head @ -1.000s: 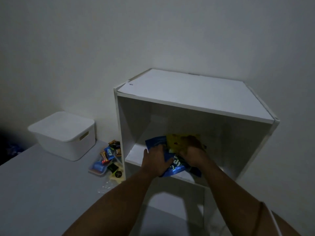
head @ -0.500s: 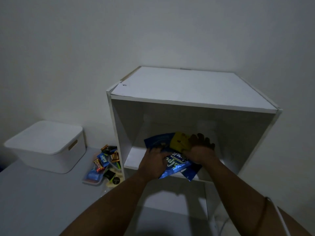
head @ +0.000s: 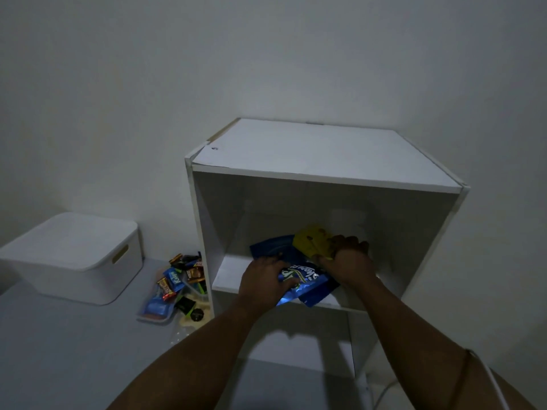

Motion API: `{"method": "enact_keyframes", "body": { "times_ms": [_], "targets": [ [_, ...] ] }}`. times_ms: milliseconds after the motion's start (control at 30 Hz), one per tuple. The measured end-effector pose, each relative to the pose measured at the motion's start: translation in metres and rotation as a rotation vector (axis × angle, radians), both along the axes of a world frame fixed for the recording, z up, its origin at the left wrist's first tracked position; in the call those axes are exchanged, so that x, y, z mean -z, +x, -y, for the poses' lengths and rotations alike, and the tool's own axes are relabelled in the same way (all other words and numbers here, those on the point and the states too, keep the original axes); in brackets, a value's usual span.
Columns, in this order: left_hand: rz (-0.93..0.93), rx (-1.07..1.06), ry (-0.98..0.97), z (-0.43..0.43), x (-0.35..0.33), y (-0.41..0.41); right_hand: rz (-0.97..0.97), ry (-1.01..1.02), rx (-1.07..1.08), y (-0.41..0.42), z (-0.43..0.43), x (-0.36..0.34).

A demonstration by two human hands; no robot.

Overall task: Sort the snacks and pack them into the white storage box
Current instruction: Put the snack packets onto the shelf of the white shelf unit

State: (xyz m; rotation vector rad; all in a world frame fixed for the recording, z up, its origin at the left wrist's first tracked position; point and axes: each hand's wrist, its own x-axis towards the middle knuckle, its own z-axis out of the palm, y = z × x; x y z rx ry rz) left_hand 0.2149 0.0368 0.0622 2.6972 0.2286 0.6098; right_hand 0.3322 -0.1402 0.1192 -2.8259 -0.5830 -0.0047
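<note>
Both my hands reach into the upper compartment of a white shelf unit (head: 325, 149). My left hand (head: 263, 279) grips a blue snack bag (head: 307, 284) that lies on the shelf board and hangs over its front edge. My right hand (head: 347, 258) holds a yellow snack packet (head: 309, 239) above a second blue bag (head: 270, 247). The white storage box (head: 71, 255) stands at the left on the grey table, its lid on. A pile of small snacks (head: 180, 287) lies between the box and the shelf.
The grey table surface (head: 59, 350) stretches out in front of the box. A plain wall stands behind everything. The shelf unit has a lower compartment (head: 296, 344) under the board. A thin white cable (head: 384, 392) runs at the lower right.
The camera view shifted slightly and the box now sits further left. Both hands stayed on the bags in the shelf, drawn a little toward the front edge.
</note>
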Motion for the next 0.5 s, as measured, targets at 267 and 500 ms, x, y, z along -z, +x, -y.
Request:
{"method": "enact_keyframes", "body": {
  "times_ms": [267, 500],
  "targets": [
    [-0.019, -0.006, -0.089, 0.003, 0.000, -0.006, 0.017, 0.054, -0.013, -0.005, -0.003, -0.009],
    [-0.011, 0.031, -0.063, 0.005, -0.003, -0.008, 0.021, 0.055, 0.003, -0.001, 0.000, 0.002]
  ]
}}
